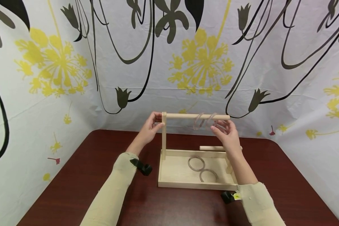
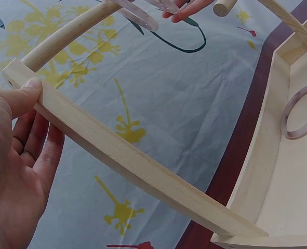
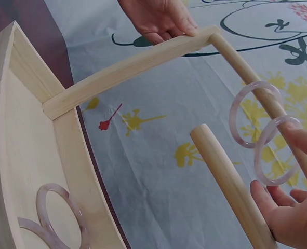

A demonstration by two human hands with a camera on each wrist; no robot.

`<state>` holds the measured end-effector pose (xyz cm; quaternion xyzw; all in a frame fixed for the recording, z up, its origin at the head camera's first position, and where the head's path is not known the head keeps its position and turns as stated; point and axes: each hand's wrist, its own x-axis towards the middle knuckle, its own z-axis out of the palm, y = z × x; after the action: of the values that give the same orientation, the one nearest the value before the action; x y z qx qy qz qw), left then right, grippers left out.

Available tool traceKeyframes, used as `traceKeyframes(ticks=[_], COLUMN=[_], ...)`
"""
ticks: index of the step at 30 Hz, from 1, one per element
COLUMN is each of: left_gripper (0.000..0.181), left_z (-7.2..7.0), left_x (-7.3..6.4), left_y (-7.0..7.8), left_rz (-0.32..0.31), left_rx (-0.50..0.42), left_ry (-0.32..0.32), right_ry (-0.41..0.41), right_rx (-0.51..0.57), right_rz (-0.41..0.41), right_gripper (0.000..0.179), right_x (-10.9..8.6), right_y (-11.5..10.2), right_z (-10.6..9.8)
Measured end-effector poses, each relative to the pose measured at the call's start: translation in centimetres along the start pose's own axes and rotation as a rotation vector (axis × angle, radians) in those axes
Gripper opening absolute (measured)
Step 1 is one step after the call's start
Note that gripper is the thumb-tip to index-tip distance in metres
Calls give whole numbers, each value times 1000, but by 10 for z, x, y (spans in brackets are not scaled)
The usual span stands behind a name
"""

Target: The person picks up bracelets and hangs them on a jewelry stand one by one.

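Head: left hand (image 1: 149, 129) pinches top of tall post (image 1: 164, 135), thumb in front, fingers behind. Right hand (image 1: 228, 135) pinches right ring (image 1: 209, 118) near free end of upper bar (image 1: 180, 116). Left ring (image 1: 194, 124) also around upper bar, just beside it, on the post side. Lower bar (image 1: 212, 148) lies across behind the tray's back wall, partly hidden by right arm. Tray (image 1: 175, 172) on dark red table (image 1: 186, 205) holds two more rings: back ring (image 1: 188, 163) and front ring (image 1: 200, 176), flat, next to each other. Pale sleeves (image 1: 113, 188) on both arms, black camera (image 1: 143, 168) at left wrist, another at right. Floral cloth (image 1: 147, 75) behind.

Left wrist: thumb on post face near top, fingers curled round behind; post rises from tray corner. Rings on upper bar cut by top edge, right fingertips beside them. One tray ring mostly visible, another cut by frame edge.

Right wrist: right ring held between thumb at its top and fingers at its lower rim; bar runs through it. Left ring hangs on bar, untouched. Lower bar's end points up near right fingers. Left hand at post top, far side. Two rings in tray, one partly cut off.
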<state>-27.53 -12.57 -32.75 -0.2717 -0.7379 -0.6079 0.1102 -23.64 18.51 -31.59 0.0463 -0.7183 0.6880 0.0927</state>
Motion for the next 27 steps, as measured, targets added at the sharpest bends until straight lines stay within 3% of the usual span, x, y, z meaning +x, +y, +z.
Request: traceKeyframes(ticks=[11,18,27], left_gripper=[31,31,31], left_z=[0,-1,0], left_x=[0,0,0], left_y=[0,-1,-1], left_rz=[-10,-15,-10], left_rx=[0,10,11], left_ry=[-6,-7,-5], right_ry=[36,82,58], right_rx=[46,44,-157], right_rz=[-42,-104,-217], right_gripper=[77,68,49], right_x=[-8,-14,-19], right_y=[-6,-5,3], right_z=[-16,-27,-45])
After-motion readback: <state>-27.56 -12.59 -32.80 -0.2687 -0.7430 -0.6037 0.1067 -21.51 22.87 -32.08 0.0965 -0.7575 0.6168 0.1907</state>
